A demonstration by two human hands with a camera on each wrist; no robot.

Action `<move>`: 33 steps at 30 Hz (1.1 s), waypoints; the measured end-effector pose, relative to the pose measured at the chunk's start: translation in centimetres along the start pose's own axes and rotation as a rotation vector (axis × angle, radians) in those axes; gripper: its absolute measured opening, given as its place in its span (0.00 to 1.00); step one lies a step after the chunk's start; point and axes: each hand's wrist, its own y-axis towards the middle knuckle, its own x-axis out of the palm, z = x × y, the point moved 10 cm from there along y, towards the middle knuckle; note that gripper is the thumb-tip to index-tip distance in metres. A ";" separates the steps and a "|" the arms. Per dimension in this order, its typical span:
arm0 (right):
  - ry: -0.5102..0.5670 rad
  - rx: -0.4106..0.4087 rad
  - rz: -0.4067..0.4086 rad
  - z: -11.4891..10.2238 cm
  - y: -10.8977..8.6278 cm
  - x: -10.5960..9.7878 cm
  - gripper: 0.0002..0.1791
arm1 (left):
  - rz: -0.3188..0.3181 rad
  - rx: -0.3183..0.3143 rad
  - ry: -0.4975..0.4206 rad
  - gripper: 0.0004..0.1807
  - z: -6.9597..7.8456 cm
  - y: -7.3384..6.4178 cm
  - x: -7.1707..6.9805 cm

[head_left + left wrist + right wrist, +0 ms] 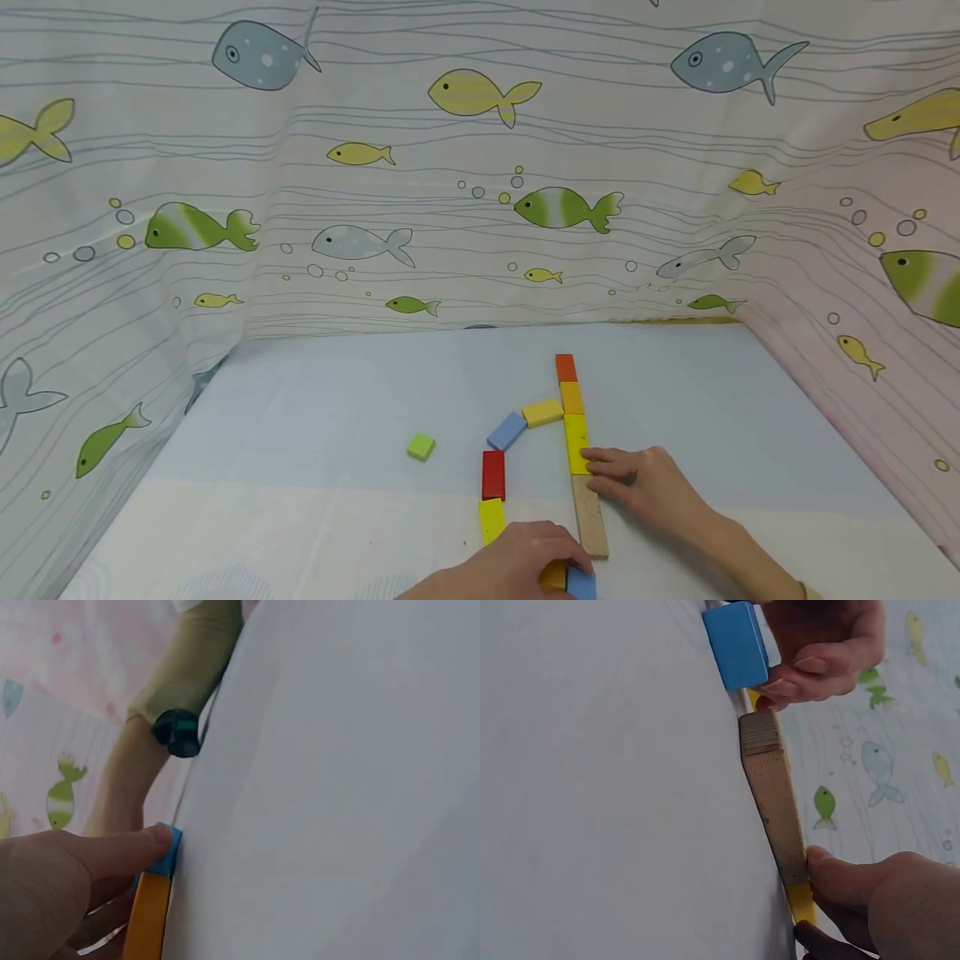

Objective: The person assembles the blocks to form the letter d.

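My left hand [517, 558] pinches a small blue block [581, 583] at the near end of a curve of blocks, against an orange block [146, 915]. In the left wrist view its thumb lies on the blue block's face. My right hand [660, 487] touches the right edge of a straight row where a long yellow block [576, 442] meets a plain wooden block [590, 517]. Its fingertips rest at that join. In the right wrist view the wooden block shows a ridged end close to the blue one. The left hand hides part of a nearer yellow block [492, 519].
A red-orange block [566, 367] and an orange one [572, 397] top the row. The curve includes a pale yellow block [543, 412], a blue-violet block [507, 432] and a red block [493, 475]. A green square block [422, 447] lies apart. Fish-print cloth [465, 250] surrounds the table.
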 end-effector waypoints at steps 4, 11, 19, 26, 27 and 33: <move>-0.010 0.007 -0.002 0.0 0.0 0.0 0.17 | 0.000 0.002 0.012 0.18 -0.1 0.0 -0.1; -0.050 0.008 0.022 -0.3 0.1 -0.1 0.15 | -0.005 -0.022 0.003 0.20 -0.5 -0.1 -0.1; -0.066 -0.086 0.154 -1.4 -0.3 -0.9 0.15 | -0.024 -0.009 0.011 0.20 -0.6 -0.1 0.1; -0.024 -0.054 0.111 -1.0 -0.2 -0.6 0.15 | 0.005 -0.070 -0.096 0.18 -1.1 -0.3 -0.8; -0.023 -0.051 0.106 -0.9 -0.2 -0.5 0.15 | 0.030 -0.073 -0.095 0.18 -1.2 -0.4 -1.3; -0.032 -0.039 0.089 -0.8 -0.1 -0.4 0.15 | 0.227 -0.044 -0.003 0.16 -2.1 -1.5 -5.8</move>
